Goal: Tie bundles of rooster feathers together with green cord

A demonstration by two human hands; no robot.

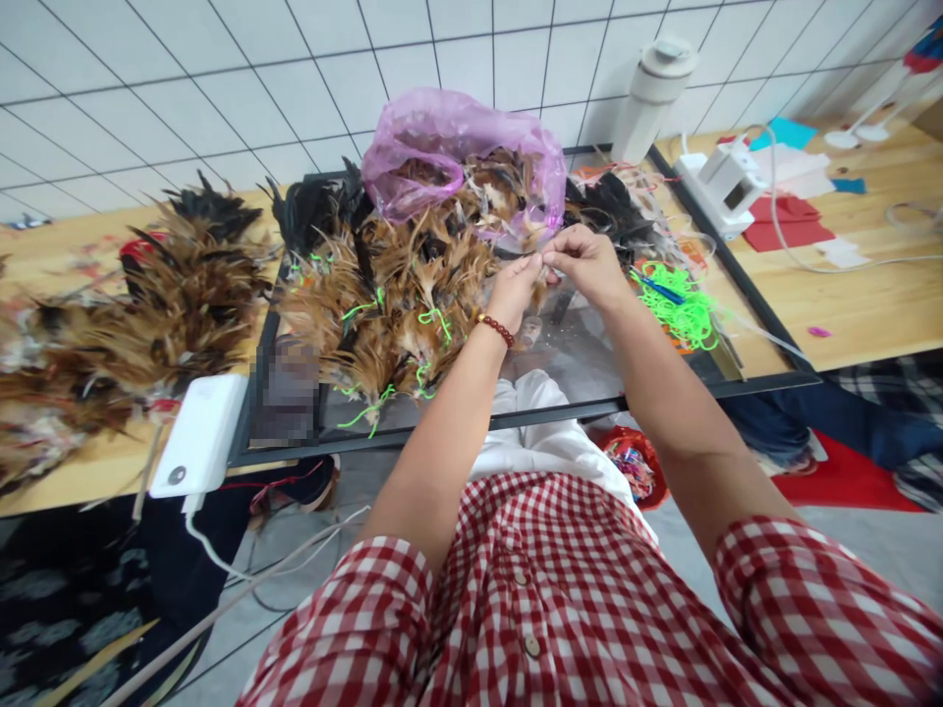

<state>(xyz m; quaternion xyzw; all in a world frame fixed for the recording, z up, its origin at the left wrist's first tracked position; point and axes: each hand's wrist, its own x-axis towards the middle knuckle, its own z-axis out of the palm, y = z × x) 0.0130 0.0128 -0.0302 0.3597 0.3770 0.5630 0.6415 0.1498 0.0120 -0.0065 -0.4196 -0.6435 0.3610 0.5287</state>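
Observation:
Both hands meet over the black-framed tray [575,339], fingertips together. My left hand [516,287], with a beaded bracelet at the wrist, is pinched closed. My right hand [587,263] is also pinched, its fingertips touching those of the left. What they hold is too small to make out. Left of them lies a large heap of brown feathers [398,285], with bright green strings tied on several bunches. Behind the hands stands a pink plastic bag [413,128] with more feathers. A tangle of green string [682,309] with a blue tool [663,290] on it lies right of my right forearm.
A white bottle [652,103] stands at the tray's back edge. To the right are a power strip [718,196] with a charger and red cloth [788,223]. A white power bank [200,432] and more feathers [184,314] lie left. A red basket [635,466] sits below.

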